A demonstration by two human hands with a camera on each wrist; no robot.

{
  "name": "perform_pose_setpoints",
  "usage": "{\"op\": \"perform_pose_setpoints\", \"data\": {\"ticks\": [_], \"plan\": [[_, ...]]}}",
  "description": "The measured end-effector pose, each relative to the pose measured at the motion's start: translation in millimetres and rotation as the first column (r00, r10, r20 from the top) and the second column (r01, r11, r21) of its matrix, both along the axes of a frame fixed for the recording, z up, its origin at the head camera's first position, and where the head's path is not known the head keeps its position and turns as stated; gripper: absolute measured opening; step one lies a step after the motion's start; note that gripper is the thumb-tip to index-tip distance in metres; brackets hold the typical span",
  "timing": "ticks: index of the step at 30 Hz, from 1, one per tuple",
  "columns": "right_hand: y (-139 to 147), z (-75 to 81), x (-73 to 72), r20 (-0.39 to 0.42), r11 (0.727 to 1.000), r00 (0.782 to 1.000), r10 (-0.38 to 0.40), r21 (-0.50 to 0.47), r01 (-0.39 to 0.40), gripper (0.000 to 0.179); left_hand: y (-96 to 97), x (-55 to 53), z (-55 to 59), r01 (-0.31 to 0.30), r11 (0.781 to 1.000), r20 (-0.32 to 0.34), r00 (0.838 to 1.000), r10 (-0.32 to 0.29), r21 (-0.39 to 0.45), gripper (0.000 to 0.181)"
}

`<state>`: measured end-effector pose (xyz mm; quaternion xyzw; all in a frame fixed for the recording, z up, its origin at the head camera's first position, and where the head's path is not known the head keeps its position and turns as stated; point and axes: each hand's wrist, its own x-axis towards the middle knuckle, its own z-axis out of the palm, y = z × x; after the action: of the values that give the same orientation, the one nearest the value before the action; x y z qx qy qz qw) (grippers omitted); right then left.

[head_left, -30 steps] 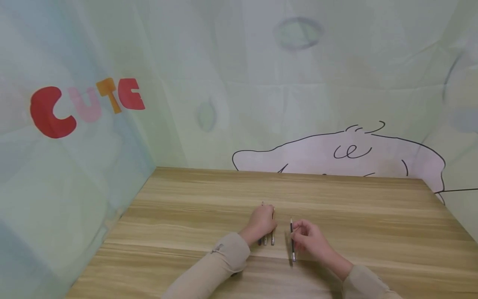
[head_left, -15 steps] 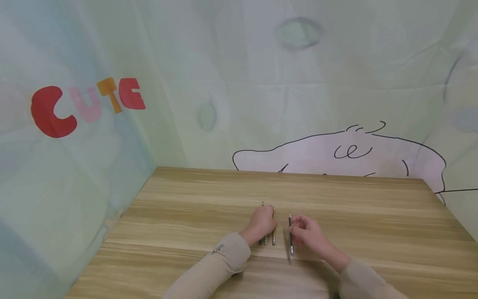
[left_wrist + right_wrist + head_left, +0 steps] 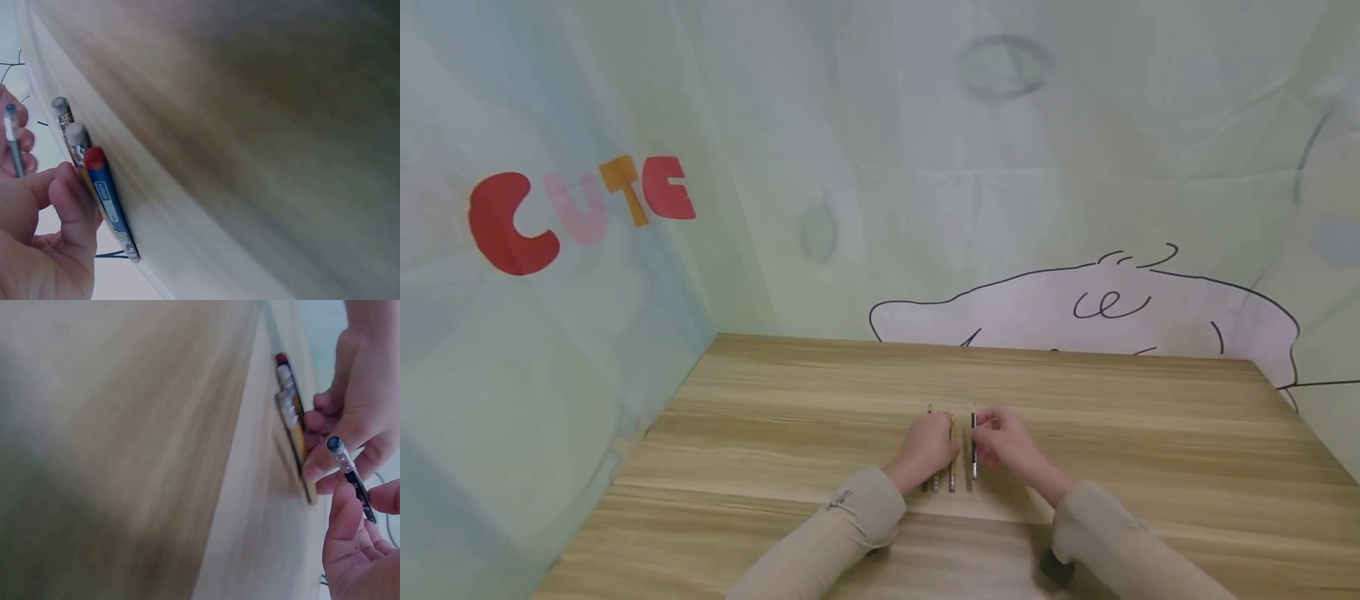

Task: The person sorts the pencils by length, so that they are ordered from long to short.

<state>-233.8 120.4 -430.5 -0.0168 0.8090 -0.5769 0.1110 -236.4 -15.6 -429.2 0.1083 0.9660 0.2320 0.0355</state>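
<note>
Beside each other on the wooden table (image 3: 760,450) lie a blue pen (image 3: 107,190) with a red end and two pencils with metal-banded eraser ends, one of them a yellow pencil (image 3: 292,419). My left hand (image 3: 925,448) bends over this row and holds it with thumb and fingers, hiding the middles. To the right, my right hand (image 3: 1009,442) pinches a black pencil (image 3: 973,460) with a blue eraser end. That pencil points away from me, nearly parallel to the others, a small gap from the yellow one.
Behind the table hangs a pale cloth backdrop (image 3: 865,208) with a line drawing. Coloured letters mark its left side. A small dark object (image 3: 1056,570) shows under the right sleeve (image 3: 1105,533).
My right hand has moved forward and left with the black pencil, which now stands closer to the row and straighter. The left hand has stayed in place over the row.
</note>
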Motion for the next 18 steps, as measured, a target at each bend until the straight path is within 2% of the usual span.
{"op": "perform_pose_setpoints", "data": {"ticks": [8, 18], "plan": [[-9.1, -15.8, -11.8, 0.005, 0.989, 1.000, -0.029, 0.148, 0.028, 0.017, 0.0, 0.7, 0.2, 0.004, 1.000, 0.016, 1.000, -0.004, -0.001, 0.011], [-15.8, -16.6, -11.9, 0.004, 0.976, 1.000, -0.015, 0.218, 0.014, 0.018, -1.0, 0.2, -0.3, 0.008, 1.000, 0.017, 1.000, -0.008, -0.023, 0.008]]}}
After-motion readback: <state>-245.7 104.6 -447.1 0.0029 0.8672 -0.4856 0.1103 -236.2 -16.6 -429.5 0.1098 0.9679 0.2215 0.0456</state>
